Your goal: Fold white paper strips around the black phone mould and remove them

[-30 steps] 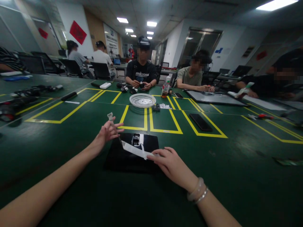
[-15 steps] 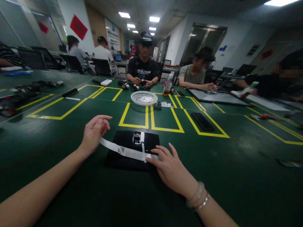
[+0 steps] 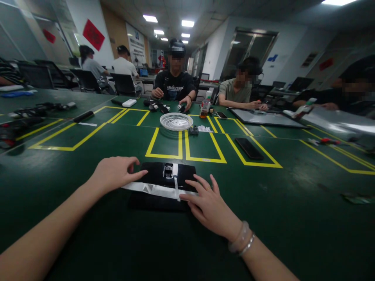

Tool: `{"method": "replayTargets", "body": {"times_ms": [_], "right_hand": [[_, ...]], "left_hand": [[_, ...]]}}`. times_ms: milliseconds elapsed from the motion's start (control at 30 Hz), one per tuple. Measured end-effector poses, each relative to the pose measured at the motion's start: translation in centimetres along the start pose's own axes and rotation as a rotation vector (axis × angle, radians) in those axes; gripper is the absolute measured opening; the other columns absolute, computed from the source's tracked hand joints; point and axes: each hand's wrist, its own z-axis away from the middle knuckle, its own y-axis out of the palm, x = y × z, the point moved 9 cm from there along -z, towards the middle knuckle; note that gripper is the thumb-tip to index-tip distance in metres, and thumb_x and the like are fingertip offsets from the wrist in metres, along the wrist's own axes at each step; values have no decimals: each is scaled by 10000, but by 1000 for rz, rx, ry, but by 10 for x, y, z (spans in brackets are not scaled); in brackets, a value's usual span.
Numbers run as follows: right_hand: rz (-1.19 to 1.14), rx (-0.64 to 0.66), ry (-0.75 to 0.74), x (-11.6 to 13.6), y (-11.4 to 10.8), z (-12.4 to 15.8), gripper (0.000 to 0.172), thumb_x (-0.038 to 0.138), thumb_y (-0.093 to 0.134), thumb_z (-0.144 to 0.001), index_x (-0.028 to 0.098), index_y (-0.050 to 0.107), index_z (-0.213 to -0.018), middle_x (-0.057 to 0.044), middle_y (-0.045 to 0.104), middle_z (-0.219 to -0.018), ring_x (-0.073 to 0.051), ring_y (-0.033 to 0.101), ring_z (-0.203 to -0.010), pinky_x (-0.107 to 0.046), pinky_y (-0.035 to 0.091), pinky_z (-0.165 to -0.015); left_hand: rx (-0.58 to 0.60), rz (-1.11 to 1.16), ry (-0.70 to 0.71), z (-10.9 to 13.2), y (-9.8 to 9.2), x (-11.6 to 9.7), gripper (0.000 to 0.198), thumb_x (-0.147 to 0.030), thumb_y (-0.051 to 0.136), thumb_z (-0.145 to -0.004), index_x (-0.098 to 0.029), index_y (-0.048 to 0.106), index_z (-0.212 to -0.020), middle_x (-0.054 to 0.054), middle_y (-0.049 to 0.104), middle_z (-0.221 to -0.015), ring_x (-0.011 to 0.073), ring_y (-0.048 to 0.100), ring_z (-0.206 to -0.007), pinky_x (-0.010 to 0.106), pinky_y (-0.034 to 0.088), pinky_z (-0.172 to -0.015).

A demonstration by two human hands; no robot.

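Note:
In front of me lies a dark, flat, folded-looking piece (image 3: 155, 171) with a small framed cutout in its upper part. A long white paper-like strip (image 3: 159, 190) runs across it, and a narrower white band (image 3: 176, 183) crosses that strip downward. At the strip's left end is my left hand (image 3: 115, 173), thumb stretched right and apart from the bent fingers; whether it touches the strip I cannot tell. My right hand (image 3: 206, 203) rests with spread fingers over the right end of the strip, hiding that end.
Beyond the dark piece stands a white plastic basket (image 3: 176, 122), with a small dark block (image 3: 193, 130) beside it. A black phone (image 3: 249, 148) lies to the right. Farther back are a bottle (image 3: 205, 107) and a large flat panel (image 3: 265, 118). Co-workers sit across the green table.
The strip's raised left end has come down onto the dark piece. My left hand has turned, its thumb now reaching right. My right hand stays nearly in place. The co-worker opposite has spread their hands.

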Motion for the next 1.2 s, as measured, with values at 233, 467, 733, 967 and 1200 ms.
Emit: {"method": "replayTargets", "body": {"times_ms": [233,467,733,967,1200], "right_hand": [[85,-184,91,-18,-20,-1,428,239,476,-962,360,525,-1370,-40,512,-1457,-300,349,-1419,-683,167,-1135],[72,-220,116,-26,-23,0,443,265,474,-965,338,487,-1401,-49,552,-1415,-293,395,-1388,-652,189,-1132],[65,-261,120,-28,-23,1,427,269,475,-971,344,487,-1391,-38,559,-1407,-279,403,-1379,-629,184,-1133],[69,-331,139,-34,-31,3,407,256,490,-961,327,518,-1361,-45,589,-1368,-279,439,-1343,-609,188,-1128],[51,-339,124,-32,-33,4,436,236,493,-955,326,502,-1382,-54,598,-1353,-285,451,-1333,-608,191,-1124]], "left_hand": [[-10,-28,523,15,44,-77,964,-752,666,-756,-179,425,-1493,138,423,-1486,345,422,-1335,483,286,-1145],[29,-16,572,16,49,-84,1110,-767,716,-692,-159,333,-1538,147,372,-1518,352,338,-1394,528,148,-1200],[-12,53,638,23,46,-100,959,-644,757,-731,-202,395,-1501,109,500,-1400,319,468,-1285,498,157,-1210],[-173,-5,426,0,12,-36,900,-629,733,-709,-143,479,-1423,142,578,-1278,345,521,-1187,567,167,-1172],[-376,-92,-89,-13,-12,136,890,-777,572,-714,-55,644,-1230,196,665,-1097,457,496,-1201,591,242,-1002]]}}
